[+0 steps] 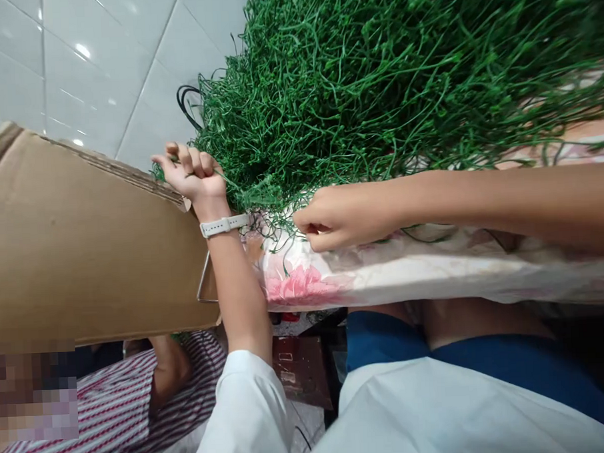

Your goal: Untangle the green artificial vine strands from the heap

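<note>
A large heap of thin green artificial stems [356,84] with small buds covers the back of the table. My left hand [194,171], a white watch band on its wrist, is raised palm up between the heap and the open edge of a cardboard box [82,243]. Its fingers are curled in, and a thin green stem runs across the palm. More green shows just past the thumb. My right hand [339,215] is closed low over the table's front part, beside loose stem ends. What its fingers hold, if anything, is hidden.
A floral plastic tablecloth [304,283] covers the table. White tiles [99,55] form the wall behind. At lower left sits another person in a striped top [124,401]. A dark red box [303,370] stands below the table's edge, and a black cable loop [187,101] is behind the heap.
</note>
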{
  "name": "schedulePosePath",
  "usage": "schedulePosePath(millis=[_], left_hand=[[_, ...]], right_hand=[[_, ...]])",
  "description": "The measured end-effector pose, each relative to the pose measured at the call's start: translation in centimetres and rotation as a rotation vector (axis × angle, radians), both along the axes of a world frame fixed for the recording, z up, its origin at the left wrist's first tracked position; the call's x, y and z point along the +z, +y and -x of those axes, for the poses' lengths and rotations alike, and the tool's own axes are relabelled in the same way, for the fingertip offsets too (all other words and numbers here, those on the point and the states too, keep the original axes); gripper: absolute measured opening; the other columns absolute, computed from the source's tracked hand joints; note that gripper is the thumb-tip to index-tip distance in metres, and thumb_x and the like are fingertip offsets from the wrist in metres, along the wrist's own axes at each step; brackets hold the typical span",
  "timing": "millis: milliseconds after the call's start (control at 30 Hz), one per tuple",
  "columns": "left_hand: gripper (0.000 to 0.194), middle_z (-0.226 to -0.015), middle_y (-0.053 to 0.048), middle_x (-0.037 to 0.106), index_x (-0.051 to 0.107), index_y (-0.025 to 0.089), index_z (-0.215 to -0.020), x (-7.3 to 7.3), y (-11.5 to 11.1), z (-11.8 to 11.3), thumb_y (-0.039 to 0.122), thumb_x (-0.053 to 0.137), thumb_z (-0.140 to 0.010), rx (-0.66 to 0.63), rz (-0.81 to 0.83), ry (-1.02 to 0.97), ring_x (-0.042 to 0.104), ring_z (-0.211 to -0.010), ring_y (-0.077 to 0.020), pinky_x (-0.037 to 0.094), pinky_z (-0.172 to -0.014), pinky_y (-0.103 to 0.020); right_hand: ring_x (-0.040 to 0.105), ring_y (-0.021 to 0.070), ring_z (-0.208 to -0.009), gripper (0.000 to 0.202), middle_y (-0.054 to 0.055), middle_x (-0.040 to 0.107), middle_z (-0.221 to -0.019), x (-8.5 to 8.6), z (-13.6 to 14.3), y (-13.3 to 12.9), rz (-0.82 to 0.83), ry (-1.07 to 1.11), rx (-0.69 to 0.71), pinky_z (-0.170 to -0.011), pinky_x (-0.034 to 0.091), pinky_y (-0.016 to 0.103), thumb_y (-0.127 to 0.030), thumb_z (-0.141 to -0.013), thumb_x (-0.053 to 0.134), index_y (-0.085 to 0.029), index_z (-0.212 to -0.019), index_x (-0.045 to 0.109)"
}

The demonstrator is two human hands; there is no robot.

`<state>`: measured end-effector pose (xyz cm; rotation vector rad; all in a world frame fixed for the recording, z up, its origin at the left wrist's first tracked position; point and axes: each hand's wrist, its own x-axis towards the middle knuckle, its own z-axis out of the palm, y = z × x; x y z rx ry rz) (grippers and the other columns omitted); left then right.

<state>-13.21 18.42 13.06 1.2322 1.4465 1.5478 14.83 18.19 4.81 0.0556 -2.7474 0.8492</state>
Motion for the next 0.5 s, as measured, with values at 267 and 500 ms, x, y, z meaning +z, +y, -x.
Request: schedulePosePath(millis=[267, 500], left_hand=[[0.068, -0.051, 0.007, 0.014, 0.045, 0.023, -0.076, -1.6, -0.8, -5.5, 0.067, 0.001, -0.102, -0.027, -0.268, -0.169, 0.000, -0.047, -0.0118, 0.008, -0.043, -0.028], [0.055, -0.051, 0.007, 0.026, 0.064, 0.024, -0.072, -3.1, -1.5, -9.0, 0.073, 0.054, -0.093, -0.257, -0.138, 0.235, 0.003, -0.042, -0.0054, 0.001, -0.041, -0.027]], right_hand=[[0.036, 0.0100, -0.062, 0.020, -0.005, 0.043, -0.061, -0.8, 0.3, 1.0, 0.214, 0.301, -0.262, -0.064, 0.028, 0.028, -0.013, -0.084, 0.055, -0.021, -0.071, 0.042], [0.039, 0.0126, -0.067, 0.018, -0.003, 0.044, -0.069, 0.2, -0.1, 0.8, 0.401, 0.467, -0.435, -0.065, 0.032, 0.030, -0.018, -0.089, 0.054, -0.023, -0.078, 0.041]])
